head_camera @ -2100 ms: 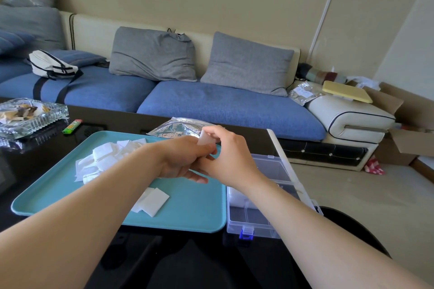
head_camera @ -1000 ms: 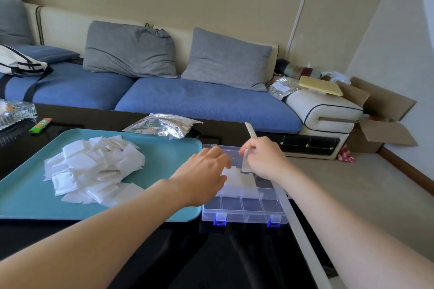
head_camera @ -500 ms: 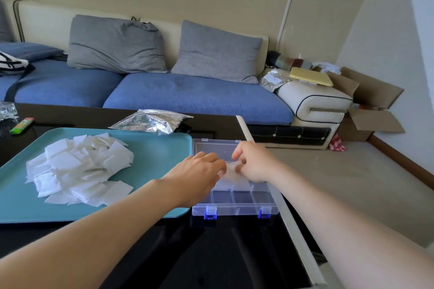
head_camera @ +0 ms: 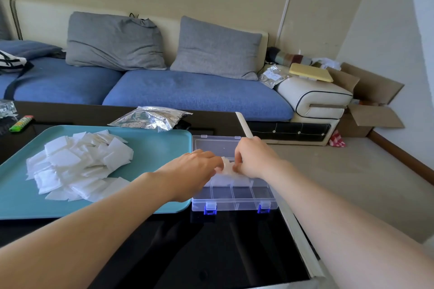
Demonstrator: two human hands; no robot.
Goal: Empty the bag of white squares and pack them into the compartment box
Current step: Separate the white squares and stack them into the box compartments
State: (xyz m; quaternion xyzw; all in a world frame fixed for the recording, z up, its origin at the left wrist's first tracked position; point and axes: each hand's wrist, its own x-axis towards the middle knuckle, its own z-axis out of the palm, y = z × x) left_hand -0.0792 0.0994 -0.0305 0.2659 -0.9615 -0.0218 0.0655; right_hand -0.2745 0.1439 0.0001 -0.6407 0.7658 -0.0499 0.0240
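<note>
A clear compartment box (head_camera: 234, 197) with blue latches lies open on the black table, right of the teal tray (head_camera: 152, 148). Both hands meet over its middle row. My left hand (head_camera: 192, 171) and my right hand (head_camera: 253, 159) pinch a small stack of white squares (head_camera: 227, 166) between their fingertips, low in the box. White squares show in the compartments under the hands. A loose heap of white squares (head_camera: 77, 164) lies on the tray. The silver bag (head_camera: 150, 119) lies flat behind the tray.
A green lighter (head_camera: 21, 123) and a glass ashtray (head_camera: 5, 108) sit at the far left of the table. The table's right edge (head_camera: 296, 225) runs just past the box. A blue sofa with grey cushions stands behind; cardboard boxes stand at the right.
Both hands carried a stack of squares from above the tray rightward to the box and lowered it into the middle row. The view turned right with them.
</note>
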